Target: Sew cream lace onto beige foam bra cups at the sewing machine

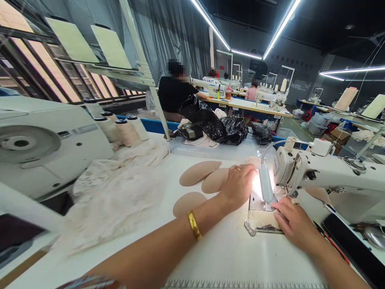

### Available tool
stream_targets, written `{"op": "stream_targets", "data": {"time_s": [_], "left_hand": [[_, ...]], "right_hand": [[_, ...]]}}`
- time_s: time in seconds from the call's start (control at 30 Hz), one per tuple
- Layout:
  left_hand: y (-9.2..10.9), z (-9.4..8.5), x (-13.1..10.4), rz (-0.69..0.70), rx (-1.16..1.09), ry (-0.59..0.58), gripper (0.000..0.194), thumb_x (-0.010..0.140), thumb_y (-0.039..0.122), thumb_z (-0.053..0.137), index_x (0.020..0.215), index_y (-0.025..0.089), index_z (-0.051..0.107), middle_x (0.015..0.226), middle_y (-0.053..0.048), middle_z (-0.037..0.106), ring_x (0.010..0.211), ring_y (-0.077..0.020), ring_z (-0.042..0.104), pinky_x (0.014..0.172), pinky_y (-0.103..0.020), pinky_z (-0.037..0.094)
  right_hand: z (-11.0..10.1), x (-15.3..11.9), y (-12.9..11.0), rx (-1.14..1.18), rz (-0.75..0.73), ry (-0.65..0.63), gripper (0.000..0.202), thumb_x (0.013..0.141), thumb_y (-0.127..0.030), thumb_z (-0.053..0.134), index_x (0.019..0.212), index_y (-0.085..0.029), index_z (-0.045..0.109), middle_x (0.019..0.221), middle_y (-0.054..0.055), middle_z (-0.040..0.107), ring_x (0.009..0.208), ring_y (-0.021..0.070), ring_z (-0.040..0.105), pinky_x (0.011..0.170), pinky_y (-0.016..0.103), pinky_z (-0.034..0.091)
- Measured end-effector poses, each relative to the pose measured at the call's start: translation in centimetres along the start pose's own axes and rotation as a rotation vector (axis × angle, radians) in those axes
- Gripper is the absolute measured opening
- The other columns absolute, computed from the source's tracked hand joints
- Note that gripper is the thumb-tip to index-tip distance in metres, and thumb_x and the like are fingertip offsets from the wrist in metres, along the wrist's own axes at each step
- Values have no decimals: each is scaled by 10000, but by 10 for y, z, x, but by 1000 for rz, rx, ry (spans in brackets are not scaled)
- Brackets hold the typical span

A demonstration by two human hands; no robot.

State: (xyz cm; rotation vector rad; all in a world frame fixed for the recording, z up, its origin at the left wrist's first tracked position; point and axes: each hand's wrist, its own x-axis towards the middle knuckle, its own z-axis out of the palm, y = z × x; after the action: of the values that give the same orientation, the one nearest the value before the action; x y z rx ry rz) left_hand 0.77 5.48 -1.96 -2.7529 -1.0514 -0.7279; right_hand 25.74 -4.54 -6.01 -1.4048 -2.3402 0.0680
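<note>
Fabric piece [264, 218] lay under the sewing machine [319, 172], pressed flat by the right hand [296, 224], fingers spread. Left hand [237, 186] rested loosely curled on three beige pads [198, 173] (lamp [265, 188] between hands).

three beige pads [200, 173], four thread cones [128, 131]
</note>
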Motion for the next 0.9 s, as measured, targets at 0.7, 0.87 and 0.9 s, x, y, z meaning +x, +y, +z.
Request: {"op": "stream_targets", "data": {"time_s": [0.7,0.87,0.9], "left_hand": [[31,19,-20,222,-211,1,184,967,142,532,813,193,620,870,-34,668,811,-187,622,696,-283,456],[43,25,-15,146,-241,54,167,959,118,515,832,183,602,852,-35,651,768,-176,605,688,-282,488],[44,26,-14,132,-236,39,170,951,109,519,814,181,589,842,-35,644,755,-173,597,679,-283,486]], "right_hand": [[5,1,1,73,20,14,252,999,-186,495,1184,-240,657,1048,87,687,901,256,629,772,393,519],[4,0,1,59,33,-5,266,1008,-179,485,1197,-259,654,1007,71,684,914,266,630,760,397,521],[4,0,1,62,33,-6,263,1009,-178,485,1192,-260,655,1003,68,683,907,264,631,755,395,520]]}}
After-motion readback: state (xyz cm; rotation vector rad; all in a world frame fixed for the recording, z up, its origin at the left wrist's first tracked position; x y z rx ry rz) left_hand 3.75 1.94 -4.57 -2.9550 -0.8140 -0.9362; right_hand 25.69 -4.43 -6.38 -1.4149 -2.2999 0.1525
